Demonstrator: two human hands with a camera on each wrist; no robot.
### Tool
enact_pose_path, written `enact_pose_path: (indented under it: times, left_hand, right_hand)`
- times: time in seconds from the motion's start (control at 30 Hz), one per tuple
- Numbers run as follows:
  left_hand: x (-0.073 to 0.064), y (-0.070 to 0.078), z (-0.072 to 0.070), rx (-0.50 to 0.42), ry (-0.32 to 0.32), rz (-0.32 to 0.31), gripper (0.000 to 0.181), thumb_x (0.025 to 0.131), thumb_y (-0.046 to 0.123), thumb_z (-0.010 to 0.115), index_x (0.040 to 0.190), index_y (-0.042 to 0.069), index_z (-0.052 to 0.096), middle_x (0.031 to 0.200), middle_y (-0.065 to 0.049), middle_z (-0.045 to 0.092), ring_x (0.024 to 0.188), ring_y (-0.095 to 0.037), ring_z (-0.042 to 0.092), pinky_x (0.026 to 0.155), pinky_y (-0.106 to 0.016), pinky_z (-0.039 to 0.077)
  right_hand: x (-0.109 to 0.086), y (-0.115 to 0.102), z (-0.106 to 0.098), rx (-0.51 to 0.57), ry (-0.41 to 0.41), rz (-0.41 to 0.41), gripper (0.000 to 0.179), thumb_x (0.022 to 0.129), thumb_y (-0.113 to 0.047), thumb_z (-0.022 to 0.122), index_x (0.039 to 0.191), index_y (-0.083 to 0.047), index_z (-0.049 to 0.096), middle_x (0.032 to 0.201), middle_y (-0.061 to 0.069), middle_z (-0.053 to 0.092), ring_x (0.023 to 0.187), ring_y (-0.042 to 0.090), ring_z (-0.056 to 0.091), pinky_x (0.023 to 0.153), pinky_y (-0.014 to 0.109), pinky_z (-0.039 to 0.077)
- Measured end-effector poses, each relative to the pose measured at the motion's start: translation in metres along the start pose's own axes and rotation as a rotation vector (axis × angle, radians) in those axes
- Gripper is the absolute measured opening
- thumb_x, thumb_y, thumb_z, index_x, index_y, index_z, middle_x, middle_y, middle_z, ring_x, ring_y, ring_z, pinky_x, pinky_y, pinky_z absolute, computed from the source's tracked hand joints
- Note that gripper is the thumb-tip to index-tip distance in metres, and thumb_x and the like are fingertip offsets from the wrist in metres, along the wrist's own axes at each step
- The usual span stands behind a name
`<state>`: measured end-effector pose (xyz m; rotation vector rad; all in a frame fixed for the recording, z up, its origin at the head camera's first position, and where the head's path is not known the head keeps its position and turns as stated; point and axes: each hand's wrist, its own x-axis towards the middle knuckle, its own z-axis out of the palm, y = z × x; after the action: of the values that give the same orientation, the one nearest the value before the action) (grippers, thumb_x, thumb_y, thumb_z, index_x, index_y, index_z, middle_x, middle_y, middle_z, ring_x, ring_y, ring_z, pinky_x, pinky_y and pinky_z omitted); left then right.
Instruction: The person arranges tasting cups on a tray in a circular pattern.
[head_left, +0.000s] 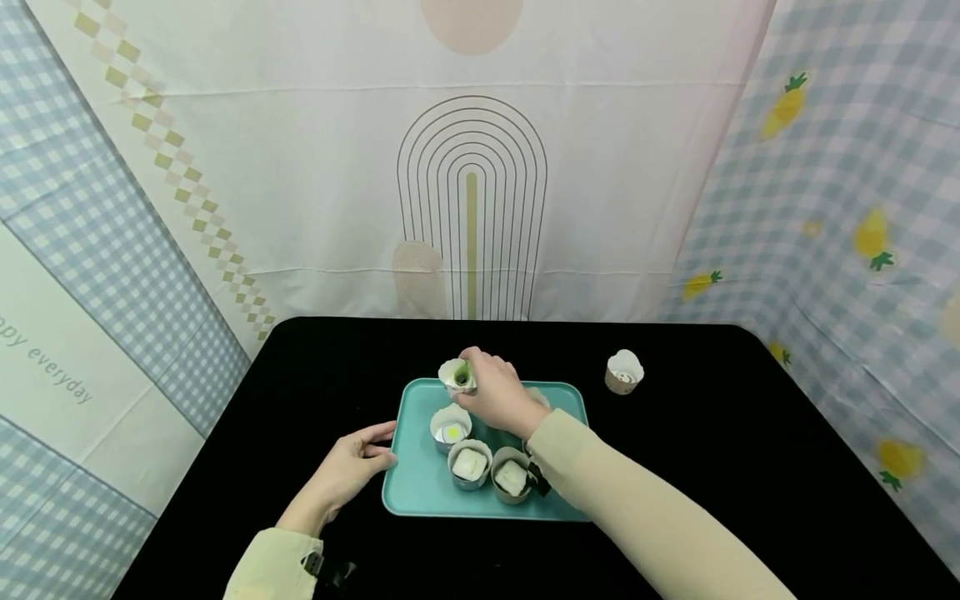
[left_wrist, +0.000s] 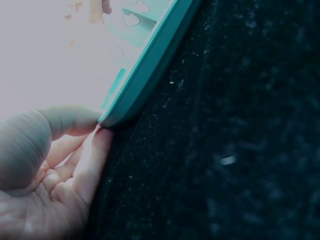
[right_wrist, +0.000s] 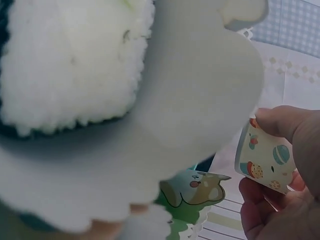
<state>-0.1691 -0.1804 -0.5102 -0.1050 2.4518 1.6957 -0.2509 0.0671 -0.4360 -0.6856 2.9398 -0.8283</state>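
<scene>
My right hand (head_left: pixel 497 395) holds a printed paper baking cup (head_left: pixel 448 369) over the back edge of the turquoise tray (head_left: pixel 412 492). Something green shows inside that cup; in the right wrist view, thumb and fingers pinch its patterned side (right_wrist: pixel 270 160). At the tray's left edge, my left hand (head_left: pixel 337 475) grips the rim between thumb and fingers, clearer in the left wrist view. On the tray stand several more cups, including one with a white and yellow piece (head_left: pixel 452 433). A rice roll (right_wrist: pixel 75 65) fills the near cup in the right wrist view. My right arm partly hides other cups.
Beyond the tray's right side, a separate paper cup (head_left: pixel 624 372) stands on the black table (head_left: pixel 660 467), with something small and dark inside. Patterned cloths hang behind the table (head_left: pixel 337 167) and along both sides.
</scene>
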Motion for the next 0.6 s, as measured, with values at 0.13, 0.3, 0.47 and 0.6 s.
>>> enact_pose_path:
  times: [0.13,0.3,0.47,0.6]
  left_hand:
    - [-0.0007,0.0007,0.0002,0.000,-0.001,0.001,0.050,0.088,0.008,0.068,0.136,0.016,0.056,0.118,-0.002,0.063,0.089,-0.017,0.063,0.089,-0.046,0.049]
    - [-0.0014,0.0010,0.0002,0.002,-0.002,0.005,0.050,0.088,0.008,0.067,0.136,0.016,0.056,0.114,-0.002,0.064,0.088,-0.017,0.064,0.089,-0.046,0.049]
    - [-0.0008,0.0005,-0.0001,0.001,-0.002,0.004,0.050,0.088,0.008,0.067,0.137,0.016,0.056,0.112,-0.002,0.065,0.087,-0.017,0.064,0.089,-0.047,0.049]
    - [-0.0006,-0.0002,-0.0001,0.000,-0.007,0.004,0.050,0.089,0.008,0.067,0.137,0.016,0.056,0.113,-0.002,0.065,0.088,-0.017,0.064,0.089,-0.046,0.049]
  right_hand:
    - [-0.0015,0.0012,-0.0009,0.020,-0.030,0.003,0.058,0.089,-0.031,0.071,0.137,-0.013,0.044,0.125,0.004,0.056,0.112,0.023,0.050,0.100,0.043,0.035]
    - [-0.0049,0.0010,-0.0030,0.044,-0.093,0.008,0.055,0.090,-0.032,0.069,0.137,-0.015,0.044,0.123,0.001,0.057,0.108,0.020,0.051,0.097,0.041,0.034]
    - [-0.0078,-0.0023,-0.0027,0.040,-0.119,-0.036,0.052,0.090,-0.033,0.069,0.134,-0.015,0.047,0.116,-0.001,0.059,0.100,0.016,0.054,0.095,0.042,0.035]
    - [-0.0093,-0.0047,-0.0010,0.018,-0.144,-0.066,0.051,0.090,-0.036,0.069,0.132,-0.014,0.048,0.109,-0.002,0.060,0.092,0.014,0.056,0.094,0.042,0.035]
